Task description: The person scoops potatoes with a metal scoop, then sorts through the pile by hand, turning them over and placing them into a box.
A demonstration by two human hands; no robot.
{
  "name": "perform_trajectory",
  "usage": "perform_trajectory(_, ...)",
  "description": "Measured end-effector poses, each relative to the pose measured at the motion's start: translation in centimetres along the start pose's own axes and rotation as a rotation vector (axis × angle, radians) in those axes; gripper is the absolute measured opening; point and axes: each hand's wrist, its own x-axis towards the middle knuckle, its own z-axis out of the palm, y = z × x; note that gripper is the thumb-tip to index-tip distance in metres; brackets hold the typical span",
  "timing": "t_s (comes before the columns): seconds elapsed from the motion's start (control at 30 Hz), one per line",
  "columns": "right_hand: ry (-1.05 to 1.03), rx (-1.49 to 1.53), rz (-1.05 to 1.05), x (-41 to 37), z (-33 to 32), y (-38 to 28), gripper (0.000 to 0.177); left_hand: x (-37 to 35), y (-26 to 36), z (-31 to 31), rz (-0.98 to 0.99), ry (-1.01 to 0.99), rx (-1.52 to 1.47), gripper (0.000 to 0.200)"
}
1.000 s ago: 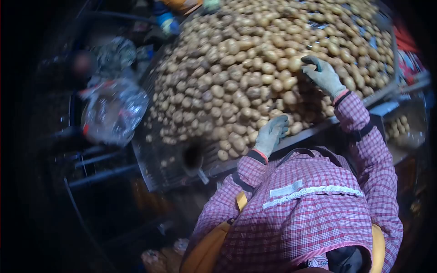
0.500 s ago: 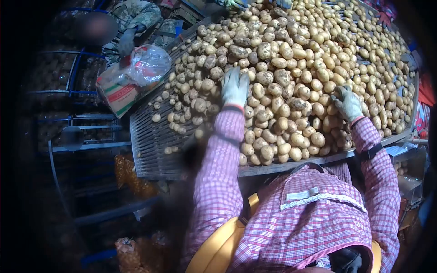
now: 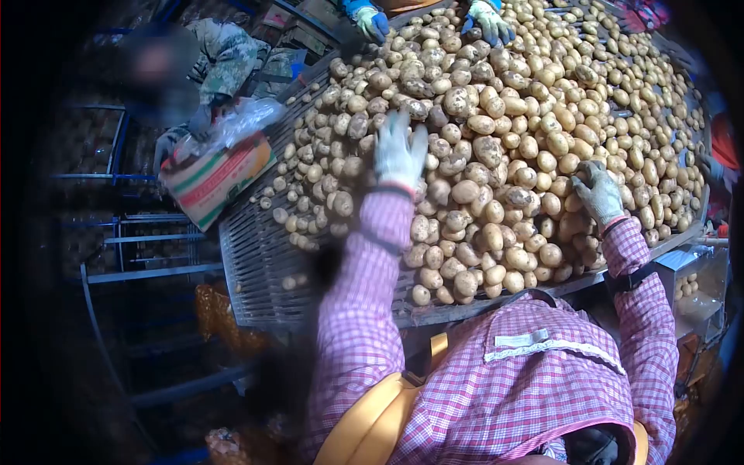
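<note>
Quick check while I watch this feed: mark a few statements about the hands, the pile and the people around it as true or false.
1. Both the left hand and the right hand wear gloves. True.
2. The left hand is clenched in a fist. False: its fingers are spread over the potatoes.
3. The potatoes lie heaped on a slatted table. True.
4. The sack beside the table is plain black. False: it is pale with red and green stripes, and clear plastic shows at its top.
5. A co-worker's gloved hand reaches in from the far side. True.
</note>
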Motion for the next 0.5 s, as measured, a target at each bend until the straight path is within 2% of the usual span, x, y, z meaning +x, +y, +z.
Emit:
perform_trajectory(0.03,-0.003,-0.013,0.008,0.0,0.0,0.0,0.04,2.8,0.4,0.4,-0.053,0.01,0.001,0.056)
perform_trajectory(0.1,0.0,-0.034,0.008,0.1,-0.1,0.0,0.039,6.1,-1.0,4.2,-0.11,-0.107,0.075,0.059)
perform_trajectory(0.17,0.018,-0.013,-0.012,0.2,0.2,0.2,0.038,6.8,-0.6,6.1,-0.168,-0.081,0.192,0.058)
perform_trajectory(0.2,0.017,0.03,0.004,0.1,-0.3,-0.5,0.039,6.7,0.1,5.5,-0.212,-0.093,0.133,0.056)
perform_trajectory(0.23,0.01,0.031,-0.005,0.0,-0.2,-0.5,0.039,6.4,0.3,4.8,-0.104,-0.035,0.148,0.057)
perform_trajectory(0.3,-0.003,0.145,0.001,0.3,-0.4,0.4,0.042,5.5,2.8,2.4,-0.324,-0.139,-0.273,0.046)
perform_trajectory(0.33,0.005,0.286,-0.008,0.6,-0.2,0.8,0.047,4.2,3.4,4.2,-0.586,0.021,-1.037,0.028)
perform_trajectory(0.37,0.003,0.291,-0.02,0.5,0.2,1.1,0.047,3.0,3.1,5.3,-0.549,0.039,-1.282,0.016)
perform_trajectory(0.4,0.058,0.492,0.091,0.2,-0.2,-0.1,0.048,1.4,2.8,6.5,-0.467,0.05,-1.577,0.01)
perform_trajectory(0.43,0.103,0.697,0.202,-0.1,-0.7,-1.9,0.049,0.5,5.8,4.0,-0.747,0.003,-2.089,0.009)
perform_trajectory(0.47,-0.05,0.713,0.308,-1.4,-3.5,-6.4,0.048,-1.1,7.4,5.5,-0.747,0.116,-1.916,0.01)
perform_trajectory(0.5,-0.132,0.855,0.244,-2.0,-3.6,-8.3,0.045,-3.3,8.6,5.8,-0.62,0.001,-1.647,0.024)
